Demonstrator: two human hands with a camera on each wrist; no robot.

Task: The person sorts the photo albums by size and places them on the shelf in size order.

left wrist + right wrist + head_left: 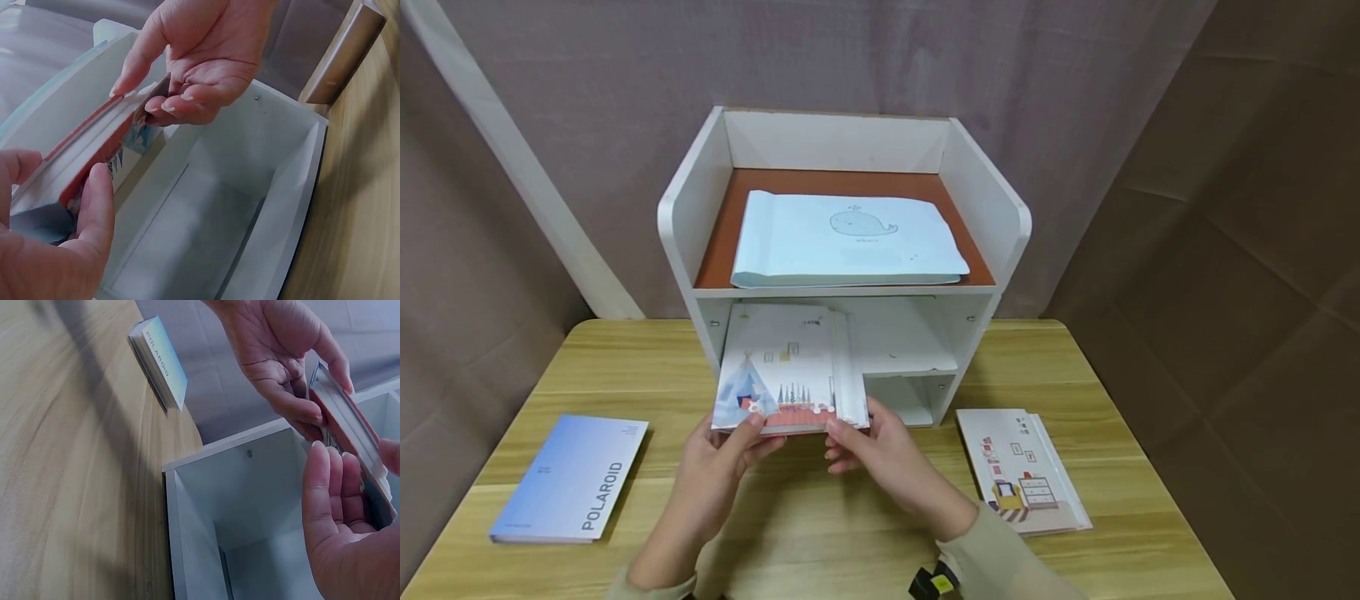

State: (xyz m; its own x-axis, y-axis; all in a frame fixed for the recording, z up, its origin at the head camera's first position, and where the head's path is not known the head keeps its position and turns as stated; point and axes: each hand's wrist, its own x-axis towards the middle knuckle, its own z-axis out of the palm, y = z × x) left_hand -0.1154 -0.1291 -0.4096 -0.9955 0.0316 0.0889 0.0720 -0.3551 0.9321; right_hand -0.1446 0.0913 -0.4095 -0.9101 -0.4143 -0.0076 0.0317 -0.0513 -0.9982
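Both hands hold a white book [782, 358] with a blue tent and a red strip drawn on its cover. Its far part lies inside the middle compartment of a white desk shelf [1015, 225], toward the left side. The left hand [722, 467] grips the near left corner, thumb on top and fingers underneath. At the near right corner the right hand [887, 458] pinches the book likewise. In the left wrist view the page edges [81, 144] show between thumbs and fingers. The right wrist view shows the same grip from below, above the lower compartment [250, 506].
A blue whale-print book [850, 237] lies on the brown top deck. To the left on the wooden table [820, 533] is a blue POLAROID book [572, 479]; to the right, another illustrated book [1022, 471]. A small black object [934, 581] sits by the right sleeve.
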